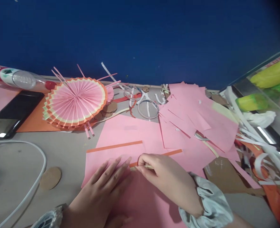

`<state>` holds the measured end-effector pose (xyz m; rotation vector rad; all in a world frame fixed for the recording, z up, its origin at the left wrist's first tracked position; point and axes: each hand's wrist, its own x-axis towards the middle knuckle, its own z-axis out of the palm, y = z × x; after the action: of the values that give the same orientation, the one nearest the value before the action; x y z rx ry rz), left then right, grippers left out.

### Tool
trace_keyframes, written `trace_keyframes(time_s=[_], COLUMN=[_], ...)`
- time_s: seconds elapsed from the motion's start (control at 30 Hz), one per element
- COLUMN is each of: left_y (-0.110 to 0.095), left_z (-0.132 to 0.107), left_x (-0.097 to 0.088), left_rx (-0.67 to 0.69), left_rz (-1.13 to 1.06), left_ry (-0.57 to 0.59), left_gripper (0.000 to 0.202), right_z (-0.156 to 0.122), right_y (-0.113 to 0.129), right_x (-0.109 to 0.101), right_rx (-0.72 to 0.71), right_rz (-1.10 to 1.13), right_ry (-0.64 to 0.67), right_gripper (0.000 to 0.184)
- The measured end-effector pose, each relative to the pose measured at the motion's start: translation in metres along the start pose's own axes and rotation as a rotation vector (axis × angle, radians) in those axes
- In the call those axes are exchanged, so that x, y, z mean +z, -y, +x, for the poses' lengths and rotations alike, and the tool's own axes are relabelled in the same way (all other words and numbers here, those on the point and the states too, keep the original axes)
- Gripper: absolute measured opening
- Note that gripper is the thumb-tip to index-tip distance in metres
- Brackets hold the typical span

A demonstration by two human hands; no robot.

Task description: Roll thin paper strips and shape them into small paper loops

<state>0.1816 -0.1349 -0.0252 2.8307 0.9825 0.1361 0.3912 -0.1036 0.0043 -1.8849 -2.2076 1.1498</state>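
Observation:
My left hand [106, 183] lies flat with fingers stretched over a sheet of pink paper [142, 201]. Close by it, my right hand [151, 166] is closed in a pinch on a narrow pale yellow paper strip [133, 168], partly hidden under the fingers. Just above that strip, at the fingertips, runs a bit of orange strip [133, 164]. Another orange strip [113, 146] edges the pink paper above my left hand, and an orange strip end [175, 152] shows beyond my right hand.
A pleated paper fan rosette [76, 101], a phone [13, 110] and a plastic bottle [23, 79] lie at left. A white cable [43, 152] curves near a cardboard disc [50, 178]. Tape rolls [148, 100], pink sheets [189, 117] and paper scraps lie behind and right. A blue partition [140, 38] stands at the back.

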Motion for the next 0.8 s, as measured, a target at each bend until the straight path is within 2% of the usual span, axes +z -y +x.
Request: trace_keyframes(time_s=[0.2, 0.8], left_y=[0.0048, 0.0050], left_z=[0.0005, 0.0011], left_x=[-0.0015, -0.0054], left_rx=[0.068, 0.056], left_rz=[0.033, 0.008], left_ry=[-0.007, 0.035], left_gripper=[0.067, 0.068], right_z=[-0.0019, -0.0023], right_y=[-0.0002, 0.0029], right_x=[0.0007, -0.0017], right_rx=[-0.013, -0.021], right_rz=[-0.009, -0.021], right_ry=[-0.024, -0.017], right_gripper=[0.014, 0.017])
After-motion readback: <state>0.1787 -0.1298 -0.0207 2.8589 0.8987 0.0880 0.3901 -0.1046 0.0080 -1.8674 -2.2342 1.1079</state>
